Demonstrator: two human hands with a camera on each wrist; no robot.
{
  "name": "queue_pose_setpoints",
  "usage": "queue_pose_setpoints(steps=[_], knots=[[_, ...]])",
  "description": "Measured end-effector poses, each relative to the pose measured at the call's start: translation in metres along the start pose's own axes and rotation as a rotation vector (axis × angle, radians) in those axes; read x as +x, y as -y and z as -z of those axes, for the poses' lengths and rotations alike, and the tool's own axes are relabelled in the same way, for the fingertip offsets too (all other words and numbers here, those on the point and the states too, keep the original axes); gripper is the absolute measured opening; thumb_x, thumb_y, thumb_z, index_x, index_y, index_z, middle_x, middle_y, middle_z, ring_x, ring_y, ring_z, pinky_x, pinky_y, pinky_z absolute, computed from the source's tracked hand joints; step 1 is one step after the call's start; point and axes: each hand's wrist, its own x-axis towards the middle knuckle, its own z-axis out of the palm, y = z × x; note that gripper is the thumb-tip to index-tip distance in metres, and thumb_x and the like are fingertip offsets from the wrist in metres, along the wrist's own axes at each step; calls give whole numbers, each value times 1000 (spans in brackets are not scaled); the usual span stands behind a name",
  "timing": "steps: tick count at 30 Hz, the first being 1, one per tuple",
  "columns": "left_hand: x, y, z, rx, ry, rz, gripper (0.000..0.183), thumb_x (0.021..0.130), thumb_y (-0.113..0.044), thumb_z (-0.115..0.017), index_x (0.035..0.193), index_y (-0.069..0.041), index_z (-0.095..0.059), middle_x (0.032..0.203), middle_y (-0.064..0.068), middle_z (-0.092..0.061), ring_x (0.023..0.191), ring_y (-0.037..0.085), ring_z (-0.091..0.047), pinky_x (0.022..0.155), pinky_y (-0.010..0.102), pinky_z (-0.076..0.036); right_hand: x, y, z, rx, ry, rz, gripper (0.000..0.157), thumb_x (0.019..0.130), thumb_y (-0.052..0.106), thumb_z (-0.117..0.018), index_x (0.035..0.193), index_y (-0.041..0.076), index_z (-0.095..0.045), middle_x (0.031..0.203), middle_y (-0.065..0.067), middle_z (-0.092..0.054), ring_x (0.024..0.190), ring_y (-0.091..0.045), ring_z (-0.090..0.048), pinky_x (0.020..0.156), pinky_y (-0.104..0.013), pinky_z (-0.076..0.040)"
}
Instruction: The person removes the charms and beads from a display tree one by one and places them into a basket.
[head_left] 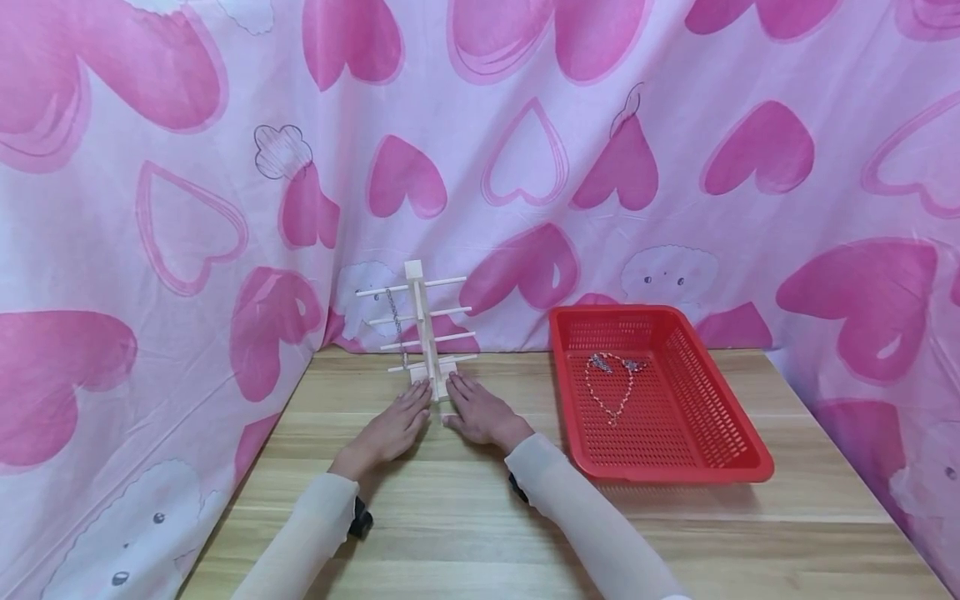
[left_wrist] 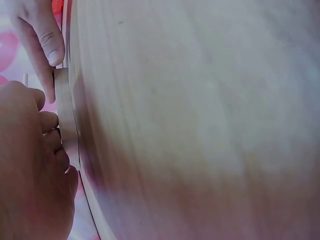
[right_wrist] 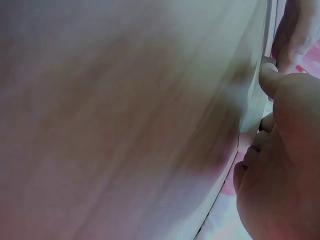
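Observation:
A pale wooden stand with several thin crossbars stands toward the back of the table, leaning slightly in the head view. From its left side hangs a dark, thin chain. My left hand touches the left part of the stand's base with its fingers extended. On the other side, my right hand rests its extended fingers at the base's right part. Both wrist views show fingers along the edge of the wooden base, low over the table. Fingers partly cover the base's front.
A red perforated basket sits to the right. In it lie a beaded necklace and small silvery chains. The wooden table meets a pink heart-patterned curtain at the back and left.

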Motion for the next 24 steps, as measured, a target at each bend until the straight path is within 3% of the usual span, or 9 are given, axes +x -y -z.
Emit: queue_pose_setpoints(steps=[6, 9, 12, 15, 19, 24], knots=[[1, 0, 2, -24, -15, 25, 51, 108, -31, -32, 154, -7, -28, 163, 11, -21, 151, 32, -21, 123, 51, -23, -1, 0, 2, 14, -2, 6, 74, 103, 49, -38, 158, 6, -13, 167, -8, -7, 154, -26, -9, 127, -35, -14], [2, 0, 5, -59, -79, 55, 48, 106, -30, -39, 150, -10, -40, 159, 10, -33, 147, 32, -32, 120, 51, -29, -3, 1, 3, 22, -3, 9, 74, 103, 48, -39, 158, 5, -12, 167, -9, -8, 154, -27, -9, 126, -36, -15], [2, -1, 15, -78, -181, 80, 40, 103, -27, -49, 138, -10, -57, 142, 11, -57, 131, 32, -54, 109, 52, -44, -3, 2, 4, 21, -12, 12, 74, 103, 48, -40, 157, 4, -14, 166, -11, -10, 154, -28, -11, 126, -37, -16], [4, -3, 29, -79, -297, 108, 25, 98, -23, -57, 118, -12, -69, 111, 5, -72, 100, 24, -69, 88, 44, -57, -3, 2, 5, 14, -14, 13, 75, 103, 48, -41, 157, 3, -15, 166, -12, -11, 154, -29, -11, 126, -37, -17], [9, -7, 52, -66, -442, 133, 11, 95, -19, -60, 98, -13, -69, 85, 0, -69, 74, 14, -63, 67, 33, -56, -2, 2, 3, 10, -11, 13, 75, 102, 47, -42, 157, 2, -16, 166, -12, -12, 154, -29, -11, 126, -38, -18], [19, -10, 80, -78, -686, 81, 8, 92, -11, -62, 93, -6, -68, 75, 5, -69, 65, 15, -63, 58, 31, -54, -1, 2, 4, 5, -7, 17, 75, 103, 47, -41, 157, 2, -16, 166, -12, -11, 154, -29, -10, 126, -38, -17]])
